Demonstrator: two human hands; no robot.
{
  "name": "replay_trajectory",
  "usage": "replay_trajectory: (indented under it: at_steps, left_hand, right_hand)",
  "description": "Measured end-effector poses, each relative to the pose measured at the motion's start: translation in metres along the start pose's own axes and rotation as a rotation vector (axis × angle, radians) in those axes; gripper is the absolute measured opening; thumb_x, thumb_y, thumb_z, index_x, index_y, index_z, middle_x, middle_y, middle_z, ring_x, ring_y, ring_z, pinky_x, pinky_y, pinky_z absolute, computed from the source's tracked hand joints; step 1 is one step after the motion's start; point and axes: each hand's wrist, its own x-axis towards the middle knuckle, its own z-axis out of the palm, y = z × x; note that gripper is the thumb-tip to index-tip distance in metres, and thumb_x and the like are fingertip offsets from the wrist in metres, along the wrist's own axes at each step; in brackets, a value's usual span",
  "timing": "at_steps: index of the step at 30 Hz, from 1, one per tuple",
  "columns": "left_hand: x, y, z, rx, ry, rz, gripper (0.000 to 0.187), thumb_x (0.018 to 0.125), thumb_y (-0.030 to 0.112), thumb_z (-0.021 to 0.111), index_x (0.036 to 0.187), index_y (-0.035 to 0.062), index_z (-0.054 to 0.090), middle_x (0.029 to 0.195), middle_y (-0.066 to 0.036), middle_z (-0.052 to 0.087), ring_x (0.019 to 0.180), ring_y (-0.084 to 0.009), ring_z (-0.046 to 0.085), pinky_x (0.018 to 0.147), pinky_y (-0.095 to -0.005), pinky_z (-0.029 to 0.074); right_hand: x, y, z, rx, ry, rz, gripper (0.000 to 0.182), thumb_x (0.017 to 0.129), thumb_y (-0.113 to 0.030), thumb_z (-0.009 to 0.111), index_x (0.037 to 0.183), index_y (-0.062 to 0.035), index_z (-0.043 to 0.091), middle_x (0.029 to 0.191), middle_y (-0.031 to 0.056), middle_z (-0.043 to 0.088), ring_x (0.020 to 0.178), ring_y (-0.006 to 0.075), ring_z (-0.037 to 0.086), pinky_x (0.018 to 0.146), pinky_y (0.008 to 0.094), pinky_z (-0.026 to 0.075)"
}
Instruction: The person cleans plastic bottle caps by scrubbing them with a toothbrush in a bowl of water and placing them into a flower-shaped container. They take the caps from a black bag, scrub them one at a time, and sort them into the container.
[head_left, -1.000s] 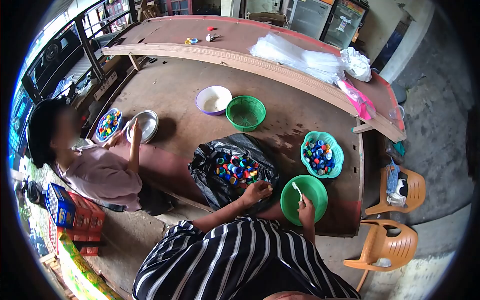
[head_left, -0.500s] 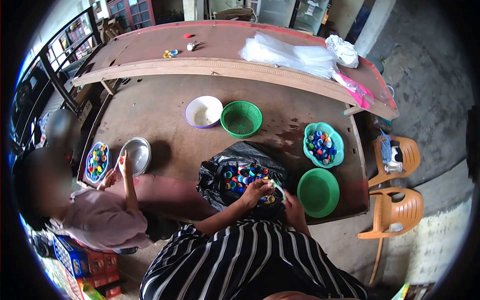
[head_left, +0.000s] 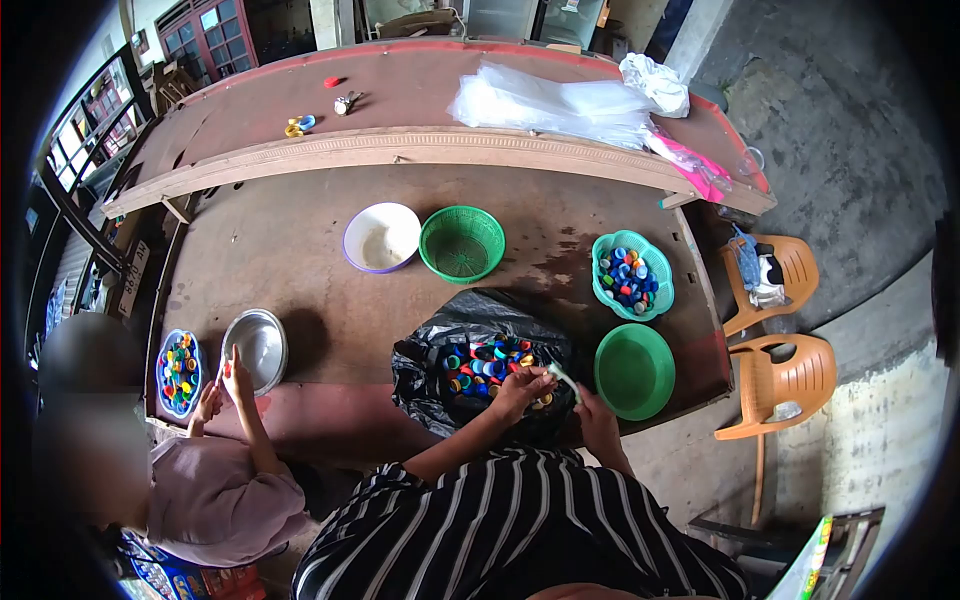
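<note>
A black plastic bag (head_left: 430,372) lies open on the brown table in front of me, holding several colourful bottle caps (head_left: 487,360). My left hand (head_left: 520,387) rests at the bag's near edge, fingers pinched on a bottle cap. My right hand (head_left: 598,418) is just to its right, gripping a thin white tool (head_left: 563,378) whose tip points at the left hand's fingers. An empty green bowl (head_left: 636,371) sits right of the bag. A teal basket (head_left: 632,276) with sorted caps stands behind it.
A green mesh basket (head_left: 462,243) and a white bowl (head_left: 380,237) stand mid-table. At the left another person's hand (head_left: 236,377) is by a metal bowl (head_left: 256,345) and a blue plate of caps (head_left: 178,366). Clear plastic bags (head_left: 550,100) lie on the bench. Two orange chairs (head_left: 785,385) stand right.
My right hand left the green bowl and came left with the white tool to meet my left hand at the bag. The view has shifted, so things sit further left.
</note>
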Motion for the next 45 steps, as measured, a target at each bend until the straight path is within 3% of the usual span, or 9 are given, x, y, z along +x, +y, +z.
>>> replay_trajectory:
  at_steps: [8,11,14,19,22,33,37,39,45]
  left_hand:
    - [0.007,-0.005,0.005,0.009,-0.018,-0.025,0.022,0.090,0.014,0.061,0.107,0.0004,0.056,0.098,-0.006,0.062,0.093,-0.0145,0.060,0.086,-0.0270,0.049]
    - [0.014,-0.015,0.002,0.073,-0.053,-0.026,0.019,0.092,0.010,0.055,0.108,-0.0005,0.056,0.103,-0.008,0.061,0.099,-0.0182,0.060,0.089,-0.0291,0.049]
    - [0.012,-0.018,0.012,0.058,-0.017,0.015,0.018,0.092,0.010,0.055,0.106,-0.0008,0.057,0.101,-0.007,0.061,0.097,-0.0169,0.060,0.089,-0.0284,0.050]
    - [0.012,-0.012,0.023,0.121,0.059,0.021,0.019,0.091,0.011,0.058,0.106,-0.0008,0.058,0.098,-0.007,0.062,0.093,-0.0153,0.061,0.085,-0.0266,0.050]
    - [0.025,-0.019,0.033,0.126,0.053,0.092,0.019,0.090,0.011,0.059,0.106,-0.0001,0.059,0.099,-0.007,0.063,0.093,-0.0149,0.061,0.086,-0.0268,0.050]
    - [0.086,-0.089,0.119,0.185,0.176,0.122,0.021,0.091,0.014,0.059,0.106,0.0000,0.056,0.102,-0.007,0.061,0.095,-0.0171,0.059,0.089,-0.0301,0.049]
    - [0.104,-0.114,0.130,0.293,0.282,0.060,0.027,0.090,0.019,0.060,0.110,0.0011,0.055,0.102,-0.007,0.061,0.094,-0.0159,0.059,0.086,-0.0281,0.048]
    - [0.108,-0.125,0.135,0.181,0.303,0.091,0.026,0.092,0.018,0.058,0.112,0.0012,0.054,0.103,-0.007,0.061,0.094,-0.0158,0.059,0.086,-0.0276,0.048]
    - [0.107,-0.138,0.144,0.000,0.355,0.110,0.027,0.096,0.018,0.051,0.116,-0.0001,0.052,0.105,-0.009,0.060,0.094,-0.0149,0.059,0.087,-0.0253,0.048]
  right_hand:
    - [-0.007,0.007,-0.006,0.038,0.169,0.001,0.040,0.085,-0.004,0.053,0.124,-0.0036,0.053,0.089,0.0164,0.060,0.081,0.0298,0.059,0.074,0.0368,0.045]
    - [-0.012,0.022,-0.008,0.037,-0.060,0.052,0.039,0.085,-0.004,0.054,0.124,-0.0037,0.054,0.092,0.0170,0.060,0.082,0.0301,0.059,0.076,0.0371,0.045]
    - [-0.008,0.029,-0.014,-0.068,0.133,-0.010,0.039,0.085,-0.004,0.054,0.124,-0.0038,0.054,0.095,0.0185,0.060,0.086,0.0315,0.060,0.078,0.0374,0.045]
    - [0.005,0.035,-0.029,0.110,-0.126,-0.013,0.036,0.087,-0.010,0.053,0.123,-0.0062,0.055,0.105,0.0210,0.059,0.100,0.0369,0.056,0.085,0.0417,0.044]
    - [0.019,0.056,-0.037,0.097,0.093,-0.147,0.036,0.086,-0.010,0.053,0.121,-0.0040,0.055,0.108,0.0212,0.059,0.101,0.0363,0.056,0.086,0.0414,0.043]
    - [0.049,0.173,-0.114,0.320,-0.095,-0.212,0.033,0.086,-0.012,0.054,0.118,-0.0081,0.059,0.099,0.0199,0.061,0.090,0.0360,0.060,0.077,0.0408,0.047]
    - [0.068,0.212,-0.125,0.152,-0.180,-0.104,0.035,0.085,-0.008,0.052,0.120,-0.0072,0.058,0.104,0.0195,0.060,0.091,0.0357,0.060,0.078,0.0401,0.048]
    - [0.078,0.229,-0.119,-0.223,0.031,-0.238,0.041,0.081,-0.005,0.052,0.122,-0.0079,0.056,0.103,0.0174,0.060,0.090,0.0343,0.061,0.077,0.0393,0.050]
    - [0.099,0.235,-0.120,-0.366,-0.212,-0.371,0.045,0.080,-0.004,0.050,0.124,-0.0119,0.054,0.097,0.0115,0.059,0.081,0.0305,0.062,0.068,0.0399,0.052]
